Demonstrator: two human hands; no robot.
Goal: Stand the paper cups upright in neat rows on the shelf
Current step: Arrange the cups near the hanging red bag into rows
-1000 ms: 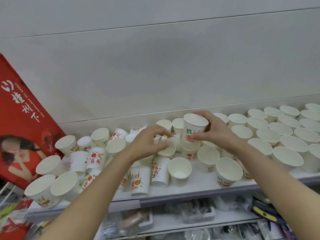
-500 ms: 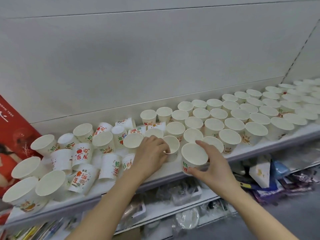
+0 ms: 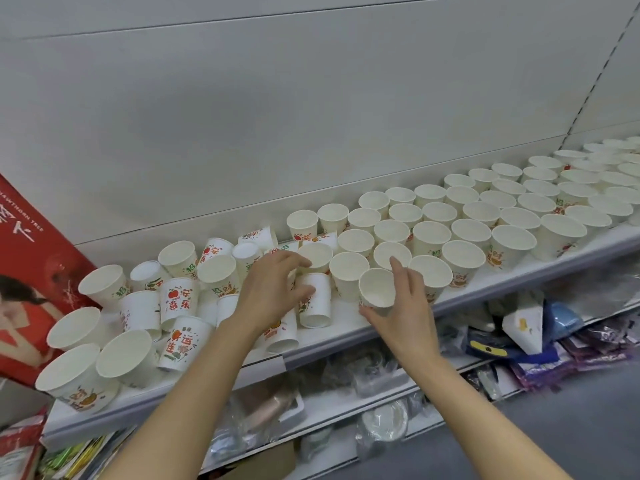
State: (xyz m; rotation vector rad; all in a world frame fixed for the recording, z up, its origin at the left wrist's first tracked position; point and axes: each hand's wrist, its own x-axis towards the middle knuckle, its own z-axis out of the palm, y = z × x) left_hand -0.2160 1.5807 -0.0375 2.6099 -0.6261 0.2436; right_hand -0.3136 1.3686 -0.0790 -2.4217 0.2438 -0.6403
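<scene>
Nearest the camera, the right hand is gripping an upright paper cup at the front edge of the shelf, thumb under its near wall and fingers curling round its far side. Just to its left, the left hand is reaching over an upside-down cup, fingers spread and loosely curved with nothing clearly held. Farther left, the jumbled cups are lying tipped, inverted or leaning against one another beside a red poster. Farther back and to the right, the upright cups are standing in fairly tidy rows reaching toward the shelf's far end. By that showing, roughly the right half seems finished, while the left heap is waiting to be righted and lined up. Compared with half a second ago, the right hand is sitting in much the same place with its cup at the shelf front, while the left hand is opening and moving onto the inverted cup.
</scene>
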